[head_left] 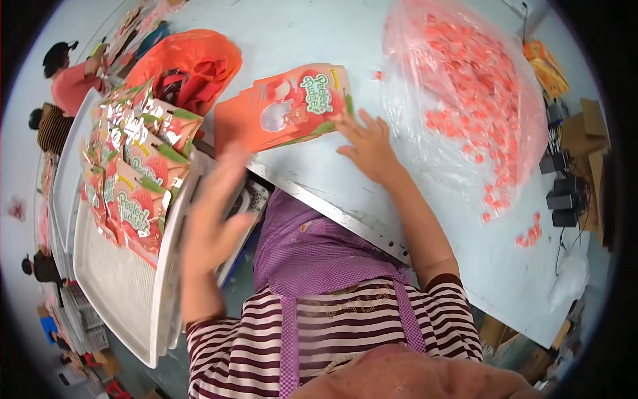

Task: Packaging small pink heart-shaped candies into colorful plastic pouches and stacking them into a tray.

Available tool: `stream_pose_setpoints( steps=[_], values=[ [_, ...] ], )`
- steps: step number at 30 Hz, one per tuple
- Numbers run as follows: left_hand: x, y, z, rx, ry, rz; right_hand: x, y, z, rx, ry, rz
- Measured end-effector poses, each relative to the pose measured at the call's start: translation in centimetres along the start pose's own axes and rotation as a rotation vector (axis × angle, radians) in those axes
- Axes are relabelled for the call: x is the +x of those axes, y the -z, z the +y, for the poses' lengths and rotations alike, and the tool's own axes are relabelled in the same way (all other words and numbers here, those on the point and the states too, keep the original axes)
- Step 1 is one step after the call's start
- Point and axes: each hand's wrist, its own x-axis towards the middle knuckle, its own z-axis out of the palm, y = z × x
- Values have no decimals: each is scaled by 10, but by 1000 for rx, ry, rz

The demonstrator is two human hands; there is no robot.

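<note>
A stack of flat pink-and-red printed pouches [242, 113] lies fanned out on the pale table, near its front edge. At the right end of the stack, my right hand [369, 147] is open with fingers spread, its fingertips at or very close to the pouches' edge. My left hand [211, 223], smeared by motion, is raised between the table and the trays. Its fingers look stretched out and its thumb stands apart, with nothing visible in it. Just left of it, several plump, shiny pouches [136, 209] are piled in a white tray [109, 279].
A large clear bag [432, 156] of small red-and-white wrapped pieces covers the table's right side, with loose pieces [530, 233] beside it. A red plastic bag [189, 53] stands behind the filled pouches. Black devices with cables [565, 196] line the right edge. Other people work at far left.
</note>
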Motion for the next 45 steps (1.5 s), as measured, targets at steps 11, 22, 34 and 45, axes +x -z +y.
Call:
stream_pose_setpoints(
  steps=[11,22,34,45],
  values=[
    [65,-133,-96,560,180,-282,8,-1,19,1188,-765,161],
    [33,-146,-80,590,183,-115,13,23,-6,1375,-864,-358],
    [49,-123,-39,-317,271,40,3,19,-35,1505,-512,-353],
    [41,-107,-37,168,-262,36,6,30,-33,1105,-444,-207]
  ],
)
